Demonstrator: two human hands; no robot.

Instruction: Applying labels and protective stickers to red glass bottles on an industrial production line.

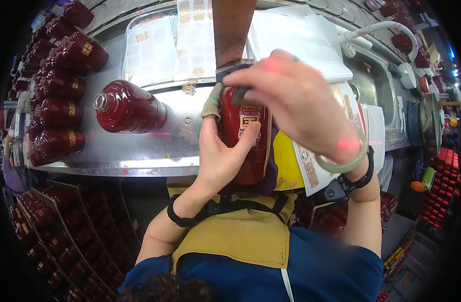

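Note:
A dark red glass bottle [252, 168] lies in front of me at the table's near edge, with a gold-and-dark label [248, 120] on its upturned side. My left hand [218, 158] is closed round its left side, the thumb pressing on the label; a cloth cover wraps one fingertip. Above the bottle's far part, my right hand [296, 98], slightly blurred, pinches a dark flat piece [243, 95] against or just over the glass; contact cannot be made out. Another red bottle [132, 110], uncapped and without a visible label, lies on the metal table to the left.
Labelled red bottles [62, 113] line the table's left side. Label sheets [150, 50] lie at the back, beside a brown upright post [233, 30]. White sheets [296, 40] and a sink [368, 83] with a white tap are right. A bottle rack [64, 226] stands lower left.

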